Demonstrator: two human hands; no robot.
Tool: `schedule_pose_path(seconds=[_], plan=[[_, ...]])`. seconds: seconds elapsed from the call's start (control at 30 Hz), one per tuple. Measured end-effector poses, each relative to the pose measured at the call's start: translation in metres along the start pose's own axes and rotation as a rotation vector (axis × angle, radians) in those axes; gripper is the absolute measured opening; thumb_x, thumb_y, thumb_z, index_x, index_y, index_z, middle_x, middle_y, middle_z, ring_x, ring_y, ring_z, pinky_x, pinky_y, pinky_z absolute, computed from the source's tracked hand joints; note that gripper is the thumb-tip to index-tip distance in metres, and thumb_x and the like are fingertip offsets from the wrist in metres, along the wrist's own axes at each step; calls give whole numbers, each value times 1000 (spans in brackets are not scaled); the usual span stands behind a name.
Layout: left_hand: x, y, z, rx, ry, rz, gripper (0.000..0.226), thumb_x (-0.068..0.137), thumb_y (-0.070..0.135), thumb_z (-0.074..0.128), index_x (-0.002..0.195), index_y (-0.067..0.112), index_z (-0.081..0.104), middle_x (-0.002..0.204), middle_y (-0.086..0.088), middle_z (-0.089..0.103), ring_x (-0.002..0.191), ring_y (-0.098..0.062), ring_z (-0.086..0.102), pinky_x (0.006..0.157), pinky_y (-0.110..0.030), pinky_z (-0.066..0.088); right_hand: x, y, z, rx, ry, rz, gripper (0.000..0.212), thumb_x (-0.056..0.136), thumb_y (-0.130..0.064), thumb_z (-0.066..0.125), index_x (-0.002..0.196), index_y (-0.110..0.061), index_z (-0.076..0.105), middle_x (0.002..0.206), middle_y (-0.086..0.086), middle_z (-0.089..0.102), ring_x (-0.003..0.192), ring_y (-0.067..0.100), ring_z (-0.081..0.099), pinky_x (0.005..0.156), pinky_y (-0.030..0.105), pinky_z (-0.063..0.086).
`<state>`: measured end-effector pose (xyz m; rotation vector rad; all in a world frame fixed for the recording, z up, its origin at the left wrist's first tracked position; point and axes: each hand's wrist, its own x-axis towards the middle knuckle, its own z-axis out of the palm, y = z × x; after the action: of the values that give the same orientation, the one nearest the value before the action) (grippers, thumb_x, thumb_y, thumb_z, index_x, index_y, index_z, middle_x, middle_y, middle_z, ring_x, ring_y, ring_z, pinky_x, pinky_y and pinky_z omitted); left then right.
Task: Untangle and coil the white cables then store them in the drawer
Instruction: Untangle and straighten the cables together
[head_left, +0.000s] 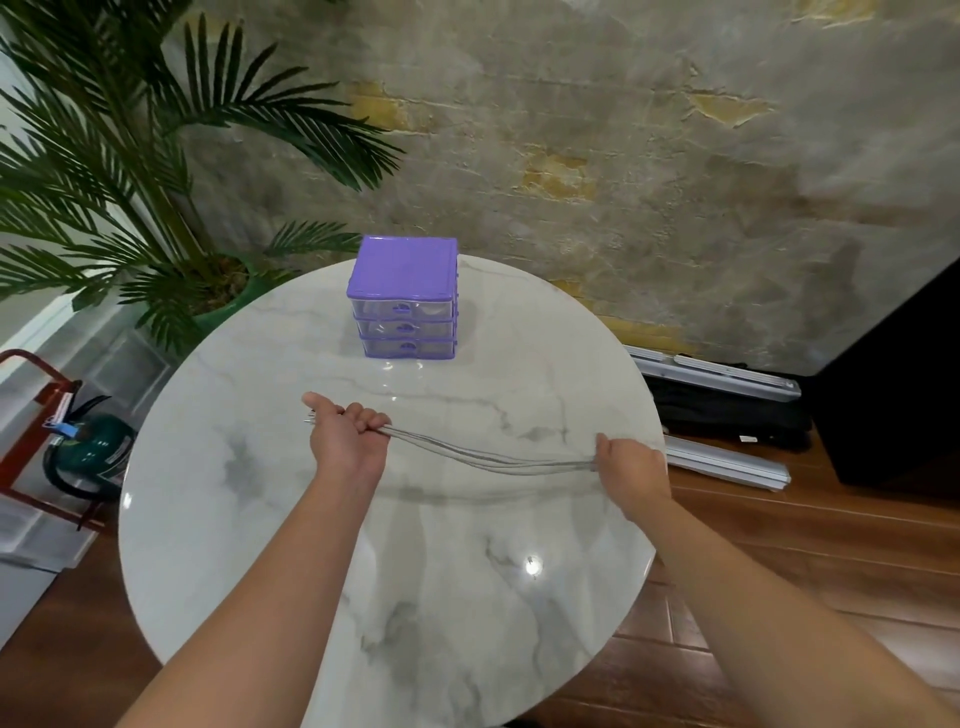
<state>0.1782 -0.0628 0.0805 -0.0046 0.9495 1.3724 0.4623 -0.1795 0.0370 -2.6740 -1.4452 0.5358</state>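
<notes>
White cables (488, 454) hang in a slack bundle above the marble table (260, 519), stretched between both hands. The left hand (348, 434) is fisted round one end, plugs poking out left; the right hand (631, 462) pinches the other. They look untangled, so coiling seems next: wind the strands into loops, then open the purple drawers (405, 325) at the far side, all closed.

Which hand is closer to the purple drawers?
Left. The left hand grips the white cables just in front of the purple drawers; the right hand holds them farther off to the right.
</notes>
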Motion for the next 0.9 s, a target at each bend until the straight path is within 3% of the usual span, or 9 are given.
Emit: schedule_pose_path(seconds=[0.13, 0.27, 0.37, 0.47, 0.57, 0.67, 0.8, 0.9], plan=[[-3, 1, 11, 13, -39, 2, 46, 98, 54, 39, 72, 18, 27, 48, 5, 18, 41, -12, 20, 44, -21, 26, -12, -70, -5, 294, -101, -217, 52, 101, -45, 35, 100, -7, 71, 104, 15, 70, 100, 32, 63, 89, 36, 47], [-8, -2, 22, 24, -68, -13, 45, 97, 54, 43, 72, 19, 29, 50, 6, 17, 42, -11, 20, 46, -20, 28, -34, -142, -9, 540, -294, -456, 50, 91, -53, 54, 130, -21, 58, 119, -4, 62, 108, 14, 59, 95, 30, 46], [-9, 0, 24, 52, -94, -9, 44, 96, 53, 45, 72, 19, 31, 53, 6, 21, 44, -11, 23, 52, -21, 33, -42, -166, -11, 476, -286, -532, 31, 99, -44, 44, 112, -19, 57, 93, -2, 59, 86, 21, 55, 80, 39, 47], [-7, 3, 20, 146, -160, 16, 43, 96, 53, 44, 73, 18, 35, 57, 5, 32, 47, -11, 35, 61, -23, 43, -42, -167, -10, 459, -252, -543, 32, 103, -41, 33, 102, -17, 54, 80, -2, 54, 74, 22, 49, 68, 37, 41], [-7, 0, 13, 290, -181, 84, 43, 97, 51, 42, 76, 14, 44, 66, 2, 46, 56, -12, 51, 75, -28, 50, -38, -163, -9, 434, -219, -538, 32, 103, -42, 32, 96, -21, 54, 80, -3, 57, 73, 22, 51, 66, 36, 41], [-6, -3, 10, 375, -182, 127, 44, 97, 52, 44, 81, 12, 51, 76, 1, 54, 72, -11, 57, 82, -30, 52, -34, -162, -9, 552, -301, -470, 29, 102, -41, 37, 88, -24, 55, 77, -4, 55, 72, 19, 51, 69, 36, 43], [-8, -5, 18, 312, -160, 128, 43, 94, 53, 48, 81, 13, 51, 77, 2, 58, 67, -9, 58, 73, -26, 54, -38, -163, -9, 643, -406, -455, 26, 101, -35, 42, 85, -21, 58, 74, -9, 49, 71, 14, 46, 70, 31, 40], [-7, -6, 20, 193, -129, 66, 43, 91, 53, 54, 74, 16, 42, 63, 6, 44, 50, -6, 44, 53, -17, 47, -43, -162, -5, 663, -437, -438, 27, 99, -39, 45, 82, -22, 58, 75, -8, 51, 71, 14, 46, 69, 30, 39]])
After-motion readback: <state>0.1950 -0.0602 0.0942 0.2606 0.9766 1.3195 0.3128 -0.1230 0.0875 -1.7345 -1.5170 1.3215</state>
